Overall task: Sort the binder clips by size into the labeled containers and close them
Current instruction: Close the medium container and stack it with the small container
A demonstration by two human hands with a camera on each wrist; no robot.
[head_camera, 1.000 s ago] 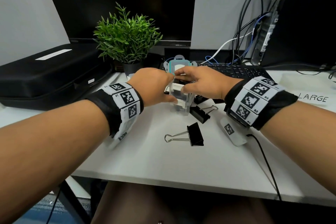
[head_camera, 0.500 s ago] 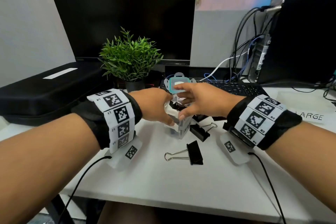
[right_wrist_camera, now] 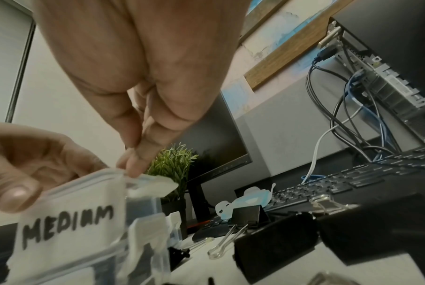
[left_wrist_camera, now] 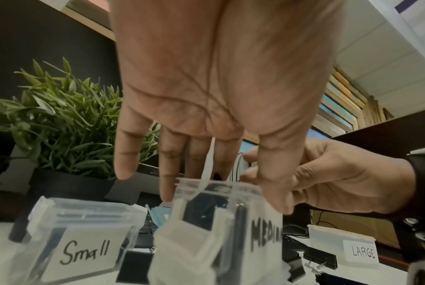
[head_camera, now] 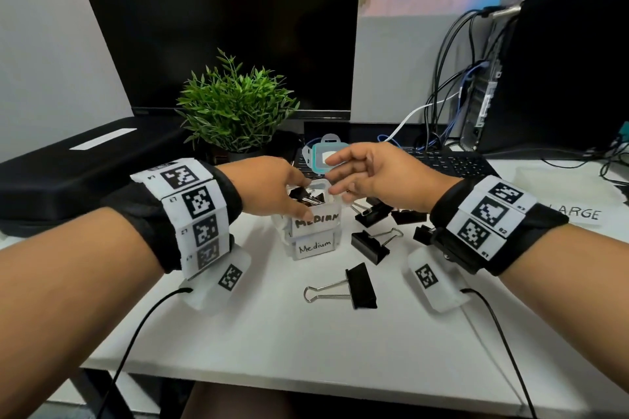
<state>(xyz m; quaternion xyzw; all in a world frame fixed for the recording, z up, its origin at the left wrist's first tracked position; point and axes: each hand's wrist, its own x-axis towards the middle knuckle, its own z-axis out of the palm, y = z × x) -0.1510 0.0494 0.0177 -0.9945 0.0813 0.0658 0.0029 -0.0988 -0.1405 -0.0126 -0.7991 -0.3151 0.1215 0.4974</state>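
Your right hand [head_camera: 381,177] has come up off the front of the medium container [head_camera: 315,231] since half a second ago. Its fingers now sit at the top right corner, and the black clips inside [head_camera: 306,196] show from above.

Your left hand [head_camera: 272,187] grips the container from the left, with the thumb curled onto the front face just above the label and the other fingers round the far side. The right wrist view shows your right fingers [right_wrist_camera: 138,164] bunched narrow, their tips pinching the pale latch flap [right_wrist_camera: 155,186] at the rim. The container stands upright on the table [head_camera: 306,343], between your hands and near the middle.

The next move turns on that flap. It juts to the right from the container's top edge, directly under your right fingertips, so the right hand is the one to work it while the left steadies. I judge the box still unclosed.

It carries two labels, "MEDIUM" in heavy black capitals above and "Medium" in thinner script below. The left wrist view shows a clear box marked "Small" [left_wrist_camera: 80,237] to the left and another marked "LARGE" [left_wrist_camera: 362,252] to the right. Several bigger black clips [head_camera: 360,286] lie loose on the table, just right of the container.
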